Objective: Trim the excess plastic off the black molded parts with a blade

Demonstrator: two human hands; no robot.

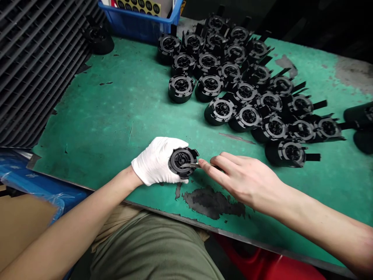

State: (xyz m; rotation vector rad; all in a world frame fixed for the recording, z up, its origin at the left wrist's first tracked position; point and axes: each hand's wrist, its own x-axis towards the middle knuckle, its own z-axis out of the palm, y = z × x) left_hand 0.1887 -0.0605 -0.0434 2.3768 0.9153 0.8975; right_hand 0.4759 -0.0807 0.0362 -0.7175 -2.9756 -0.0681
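Note:
My left hand (160, 161), in a white glove, is wrapped round a round black plastic housing (182, 160) near the front of the green table. The housing's ringed face, with ribs inside and notched tabs at the rim, is turned up towards me. My bare right hand (241, 177) grips a slim pointed metal tool (190, 165), index finger stretched along it. Its tip lies over the inner part of the housing's face. Whether the tool is a blade or tweezers I cannot tell, as its handle is hidden by my fingers.
Several similar black housings (223, 111) stand in rows at the back and right of the green table (116, 101). A blue bin (140, 25) holds a sheet of round stickers. Black slatted racks (43, 66) rise at left, with one housing (100, 41) beside them.

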